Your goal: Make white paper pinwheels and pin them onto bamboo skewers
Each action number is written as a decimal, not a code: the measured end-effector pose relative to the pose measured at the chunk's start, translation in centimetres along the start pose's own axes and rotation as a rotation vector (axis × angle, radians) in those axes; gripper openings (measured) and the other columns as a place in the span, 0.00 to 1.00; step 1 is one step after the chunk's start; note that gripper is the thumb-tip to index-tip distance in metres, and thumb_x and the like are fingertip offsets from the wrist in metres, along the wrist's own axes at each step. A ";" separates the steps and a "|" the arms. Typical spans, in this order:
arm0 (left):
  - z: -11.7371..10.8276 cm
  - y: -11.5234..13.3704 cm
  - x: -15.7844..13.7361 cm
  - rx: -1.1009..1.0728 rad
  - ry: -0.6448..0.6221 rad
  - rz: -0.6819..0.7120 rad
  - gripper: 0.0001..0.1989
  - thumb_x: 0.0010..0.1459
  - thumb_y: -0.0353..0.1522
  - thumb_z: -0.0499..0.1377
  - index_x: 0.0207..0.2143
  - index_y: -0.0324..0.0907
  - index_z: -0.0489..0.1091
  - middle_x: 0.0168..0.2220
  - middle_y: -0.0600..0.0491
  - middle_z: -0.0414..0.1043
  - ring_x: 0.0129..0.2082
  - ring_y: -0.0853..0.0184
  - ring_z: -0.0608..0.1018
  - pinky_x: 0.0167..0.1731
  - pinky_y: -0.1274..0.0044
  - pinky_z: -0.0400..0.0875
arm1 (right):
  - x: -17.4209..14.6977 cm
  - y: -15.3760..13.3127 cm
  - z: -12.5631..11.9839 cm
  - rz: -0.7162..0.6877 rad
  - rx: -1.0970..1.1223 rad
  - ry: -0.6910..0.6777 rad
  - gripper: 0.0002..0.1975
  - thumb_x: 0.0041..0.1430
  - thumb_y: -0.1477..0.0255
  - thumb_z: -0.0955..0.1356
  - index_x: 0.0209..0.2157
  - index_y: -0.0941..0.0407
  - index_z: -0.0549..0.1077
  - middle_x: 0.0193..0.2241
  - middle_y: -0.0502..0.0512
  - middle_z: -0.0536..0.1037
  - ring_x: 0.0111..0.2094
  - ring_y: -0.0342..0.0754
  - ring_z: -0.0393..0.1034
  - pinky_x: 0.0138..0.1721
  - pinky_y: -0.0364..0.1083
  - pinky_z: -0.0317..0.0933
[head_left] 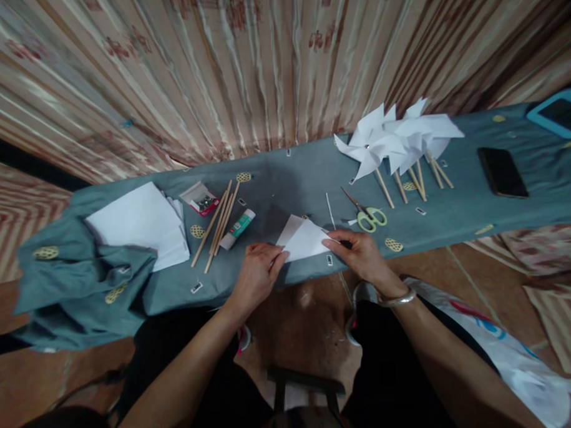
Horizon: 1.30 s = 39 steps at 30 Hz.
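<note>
A folded sheet of white paper (305, 241) is held between my two hands at the front edge of the cloth-covered table. My left hand (259, 268) pinches its left corner, and my right hand (359, 252) grips the right corner between thumb and fingers. Just beyond my right hand lie green-handled scissors (370, 219) and a thin white strip of paper (330, 210). A glue stick (238, 229) rests to the left, near several wooden sticks (219, 229) and an open small box (200, 198) with tiny metallic pieces inside.
White paper pinwheels (395, 141) on wooden sticks lie at the back right. A stack of white paper (140, 228) sits at the left. Farther right are a black phone (502, 172) and a blue-framed device (560, 114). A striped curtain (271, 71) hangs behind the table.
</note>
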<state>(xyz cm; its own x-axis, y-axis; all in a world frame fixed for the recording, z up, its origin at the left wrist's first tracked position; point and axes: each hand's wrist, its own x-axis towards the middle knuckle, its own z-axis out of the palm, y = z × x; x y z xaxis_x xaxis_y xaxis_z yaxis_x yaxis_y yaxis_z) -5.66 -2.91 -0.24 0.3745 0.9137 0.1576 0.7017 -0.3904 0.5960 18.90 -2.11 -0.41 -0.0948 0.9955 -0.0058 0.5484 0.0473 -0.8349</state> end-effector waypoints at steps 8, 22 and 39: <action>0.4 -0.6 0.0 -0.057 0.055 -0.075 0.18 0.62 0.32 0.57 0.54 0.40 0.67 0.33 0.52 0.79 0.38 0.61 0.79 0.47 0.68 0.67 | 0.6 -0.3 0.5 0.015 -0.042 0.075 0.11 0.56 0.62 0.69 0.33 0.53 0.81 0.29 0.52 0.83 0.29 0.48 0.74 0.31 0.45 0.63; 0.0 -0.6 0.8 0.079 0.035 -0.123 0.15 0.63 0.34 0.57 0.51 0.42 0.70 0.34 0.51 0.76 0.41 0.60 0.75 0.51 0.64 0.62 | 1.4 -0.7 1.3 0.030 -0.127 0.167 0.11 0.56 0.63 0.69 0.35 0.54 0.80 0.30 0.53 0.83 0.30 0.50 0.75 0.32 0.45 0.65; -0.2 1.4 0.8 0.320 0.081 0.194 0.19 0.66 0.34 0.51 0.58 0.41 0.63 0.64 0.43 0.60 0.68 0.53 0.55 0.63 0.52 0.50 | 2.0 -0.6 1.6 0.057 -0.156 0.135 0.12 0.56 0.62 0.68 0.37 0.54 0.80 0.31 0.54 0.83 0.29 0.50 0.74 0.32 0.46 0.64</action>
<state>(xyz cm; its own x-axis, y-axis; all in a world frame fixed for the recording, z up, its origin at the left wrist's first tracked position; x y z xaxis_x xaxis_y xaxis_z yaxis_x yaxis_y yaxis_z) -4.49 -2.67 0.92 0.4791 0.8203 0.3124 0.7811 -0.5608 0.2745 17.08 -0.24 -0.77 0.0461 0.9984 0.0317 0.6724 -0.0075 -0.7401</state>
